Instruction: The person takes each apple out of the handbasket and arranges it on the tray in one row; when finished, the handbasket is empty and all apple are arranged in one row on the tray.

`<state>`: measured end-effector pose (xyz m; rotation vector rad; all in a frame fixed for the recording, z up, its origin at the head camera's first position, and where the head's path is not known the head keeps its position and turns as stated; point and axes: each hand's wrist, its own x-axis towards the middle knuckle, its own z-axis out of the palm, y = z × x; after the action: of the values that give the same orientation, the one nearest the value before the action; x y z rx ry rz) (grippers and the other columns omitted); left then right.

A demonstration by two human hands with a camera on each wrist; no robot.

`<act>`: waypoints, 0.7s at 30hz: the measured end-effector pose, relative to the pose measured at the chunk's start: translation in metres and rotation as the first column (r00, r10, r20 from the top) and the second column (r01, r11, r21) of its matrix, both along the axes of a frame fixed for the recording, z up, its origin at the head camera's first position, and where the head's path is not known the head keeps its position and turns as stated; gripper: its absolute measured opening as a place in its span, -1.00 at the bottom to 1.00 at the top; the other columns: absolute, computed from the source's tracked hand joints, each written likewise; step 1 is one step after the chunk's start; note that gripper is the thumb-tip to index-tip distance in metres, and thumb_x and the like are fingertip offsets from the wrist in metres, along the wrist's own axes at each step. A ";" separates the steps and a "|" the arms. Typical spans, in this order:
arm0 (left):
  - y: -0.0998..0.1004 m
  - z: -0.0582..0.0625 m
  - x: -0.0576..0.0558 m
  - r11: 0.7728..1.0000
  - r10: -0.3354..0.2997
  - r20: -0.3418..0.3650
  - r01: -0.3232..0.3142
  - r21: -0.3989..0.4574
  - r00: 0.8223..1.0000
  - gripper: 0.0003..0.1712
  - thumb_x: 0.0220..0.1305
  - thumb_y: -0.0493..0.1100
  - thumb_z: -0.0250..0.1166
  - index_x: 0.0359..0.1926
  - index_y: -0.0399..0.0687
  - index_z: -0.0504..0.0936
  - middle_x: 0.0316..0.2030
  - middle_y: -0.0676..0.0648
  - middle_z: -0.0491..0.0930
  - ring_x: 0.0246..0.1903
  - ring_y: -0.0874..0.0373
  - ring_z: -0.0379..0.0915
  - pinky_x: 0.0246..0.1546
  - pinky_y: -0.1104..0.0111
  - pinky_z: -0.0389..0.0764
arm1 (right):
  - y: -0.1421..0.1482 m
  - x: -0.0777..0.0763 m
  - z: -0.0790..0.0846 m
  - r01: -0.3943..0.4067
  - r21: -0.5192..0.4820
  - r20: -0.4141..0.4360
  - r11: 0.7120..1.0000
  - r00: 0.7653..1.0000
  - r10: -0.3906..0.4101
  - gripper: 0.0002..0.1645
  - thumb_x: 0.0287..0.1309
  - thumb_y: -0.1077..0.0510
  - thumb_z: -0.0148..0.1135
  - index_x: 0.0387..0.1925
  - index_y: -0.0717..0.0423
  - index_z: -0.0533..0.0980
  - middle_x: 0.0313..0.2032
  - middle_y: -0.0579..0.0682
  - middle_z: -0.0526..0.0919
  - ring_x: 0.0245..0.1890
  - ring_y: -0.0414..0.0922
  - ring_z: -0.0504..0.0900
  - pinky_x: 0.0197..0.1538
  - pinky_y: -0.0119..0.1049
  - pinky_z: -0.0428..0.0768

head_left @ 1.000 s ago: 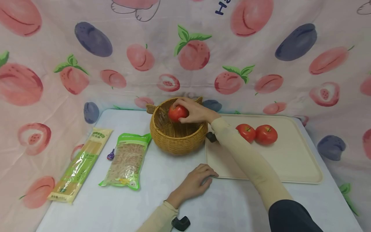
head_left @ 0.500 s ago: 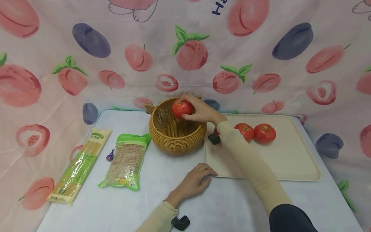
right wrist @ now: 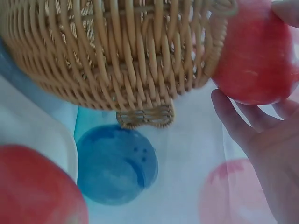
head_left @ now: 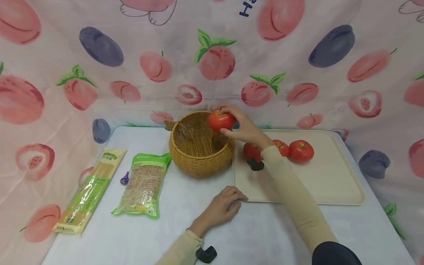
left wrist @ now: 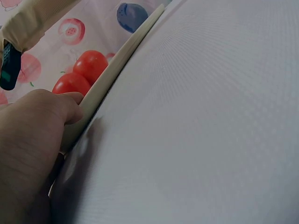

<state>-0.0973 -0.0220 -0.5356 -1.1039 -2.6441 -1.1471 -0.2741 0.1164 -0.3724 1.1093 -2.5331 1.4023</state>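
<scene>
My right hand point(head_left: 243, 127) grips a red apple point(head_left: 221, 119) between thumb and fingers, over the right back rim of a round wicker basket point(head_left: 202, 165). In the right wrist view, the held apple point(right wrist: 254, 56) overlaps the basket's rim point(right wrist: 215, 51), with fingertips under it. The woven inside of the basket shows from above. Three more apples point(head_left: 301, 151) sit on the cream tray point(head_left: 331, 180) to the right, one partly behind the right sleeve. My left hand point(head_left: 220, 208) rests on the table with relaxed fingers, fingertips at the tray's near left corner.
Left of the basket lies a green-edged clear bag point(head_left: 144, 184) of brownish dry food. Further left is a long noodle packet point(head_left: 89, 191), with a small purple wrapped lollipop point(head_left: 124, 179) between them. A fruit-print cloth point(head_left: 159, 88) hangs right behind the table.
My right hand has lifted the apple from within the basket's opening up and right to its right rim. Another apple on the tray has come out from behind the sleeve. My left hand stays put.
</scene>
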 end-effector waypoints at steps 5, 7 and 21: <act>0.000 0.000 0.001 1.000 0.001 -0.023 -0.001 0.003 1.000 -0.72 0.30 -0.22 0.13 -0.02 0.17 0.57 -0.07 0.19 0.51 0.08 0.33 0.35 0.15 0.45 0.42 | 0.012 0.018 0.012 0.005 -0.052 0.010 0.999 1.000 -0.004 -0.44 0.01 0.31 0.31 0.09 0.20 0.36 0.33 0.14 0.23 0.31 0.04 0.26 0.29 0.06 0.35; 0.000 0.000 0.000 1.000 0.004 -0.020 -0.004 0.002 1.000 -0.72 0.30 -0.22 0.14 -0.02 0.17 0.58 -0.07 0.20 0.51 0.08 0.34 0.34 0.16 0.46 0.42 | 0.016 0.022 0.013 0.025 -0.046 0.009 0.999 1.000 -0.025 -0.44 0.03 0.31 0.31 0.09 0.21 0.36 0.34 0.12 0.22 0.31 0.02 0.25 0.30 0.05 0.35; 0.000 0.000 0.000 1.000 0.008 0.005 -0.008 -0.006 1.000 -0.71 0.31 -0.21 0.12 0.00 0.18 0.57 -0.06 0.19 0.51 0.10 0.33 0.34 0.17 0.44 0.42 | 0.054 0.035 -0.004 0.190 -0.097 0.027 0.977 0.982 -0.189 -0.40 0.02 0.27 0.34 0.13 0.12 0.35 0.32 0.02 0.27 0.21 -0.09 0.35 0.16 -0.11 0.43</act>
<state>-0.0975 -0.0216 -0.5360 -1.0914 -2.6549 -1.1434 -0.2393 0.1702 -0.3761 0.8187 -2.4736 1.4746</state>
